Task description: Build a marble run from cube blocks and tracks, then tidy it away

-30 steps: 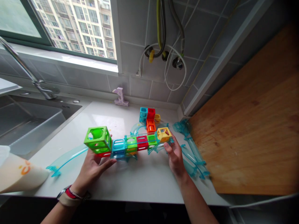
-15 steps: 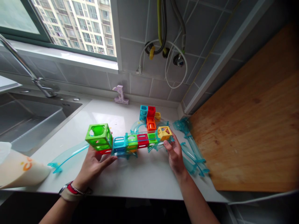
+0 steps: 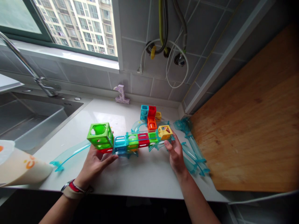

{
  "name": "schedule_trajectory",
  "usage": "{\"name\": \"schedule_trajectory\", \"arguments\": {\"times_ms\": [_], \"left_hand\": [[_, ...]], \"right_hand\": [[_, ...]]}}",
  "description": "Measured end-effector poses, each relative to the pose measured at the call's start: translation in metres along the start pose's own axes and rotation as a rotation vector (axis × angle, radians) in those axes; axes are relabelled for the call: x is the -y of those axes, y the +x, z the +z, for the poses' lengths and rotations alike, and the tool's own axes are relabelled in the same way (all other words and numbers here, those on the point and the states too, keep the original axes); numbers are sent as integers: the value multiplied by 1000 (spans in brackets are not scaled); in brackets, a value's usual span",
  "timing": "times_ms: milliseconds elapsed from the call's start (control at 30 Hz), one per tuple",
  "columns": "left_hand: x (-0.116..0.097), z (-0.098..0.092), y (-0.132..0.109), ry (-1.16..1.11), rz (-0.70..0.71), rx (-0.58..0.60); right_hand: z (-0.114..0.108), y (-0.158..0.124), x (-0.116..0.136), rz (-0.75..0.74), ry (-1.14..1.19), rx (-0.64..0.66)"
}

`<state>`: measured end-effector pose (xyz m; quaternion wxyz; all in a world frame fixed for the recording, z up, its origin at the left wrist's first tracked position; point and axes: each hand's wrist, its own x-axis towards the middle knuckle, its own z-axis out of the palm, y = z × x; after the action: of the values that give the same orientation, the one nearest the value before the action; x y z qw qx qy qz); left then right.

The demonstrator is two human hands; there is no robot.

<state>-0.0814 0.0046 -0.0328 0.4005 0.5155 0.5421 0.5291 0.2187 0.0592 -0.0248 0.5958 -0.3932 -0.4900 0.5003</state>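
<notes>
Between my two hands is a marble run [image 3: 143,140] made of colourful hollow cubes and clear blue track pieces. My left hand [image 3: 94,163] grips its left end, below a large green cube [image 3: 100,137]; some fingers are hidden behind it. My right hand [image 3: 174,152] is closed around the right end, thumb below a yellow cube [image 3: 164,133]. Behind the marble run, a smaller stack of cubes in blue, red, orange and yellow [image 3: 151,123] stands on the counter. A curved clear blue track [image 3: 70,154] extends left from behind my left hand.
More clear blue track pieces [image 3: 193,155] lie at right beside a wooden board [image 3: 247,130]. A white tub with orange print [image 3: 25,165] is at the left front edge. The sink [image 3: 35,118] and tap [image 3: 44,85] are further left. A purple figure-1 shape [image 3: 121,95] stands by the wall.
The view has shifted very slightly, so everything sits a little further right. Both hands keep the same hold on the marble run.
</notes>
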Motion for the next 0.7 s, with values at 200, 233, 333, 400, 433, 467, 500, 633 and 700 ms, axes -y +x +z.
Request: {"name": "schedule_trajectory", "arguments": {"times_ms": [200,233,333,400,433,467,500,633,700], "left_hand": [[-4,2,0,-16,4,-6],[-4,2,0,-15,5,-6],[-5,2,0,-1,5,-2],[-5,2,0,4,3,0],[-5,2,0,3,1,1],[-5,2,-1,1,-3,3],[-5,2,-1,-3,-6,6],[-6,2,0,-15,-9,23],[-7,3,0,-16,3,23]], "right_hand": [[1,0,1,4,-5,12],[1,1,1,6,-4,11],[0,1,0,8,1,12],[0,0,1,2,1,16],[0,0,1,-5,0,17],[0,0,2,-12,-2,17],[1,0,2,-17,-7,18],[2,0,5,-16,-37,16],[3,0,5,-11,-50,16]]}}
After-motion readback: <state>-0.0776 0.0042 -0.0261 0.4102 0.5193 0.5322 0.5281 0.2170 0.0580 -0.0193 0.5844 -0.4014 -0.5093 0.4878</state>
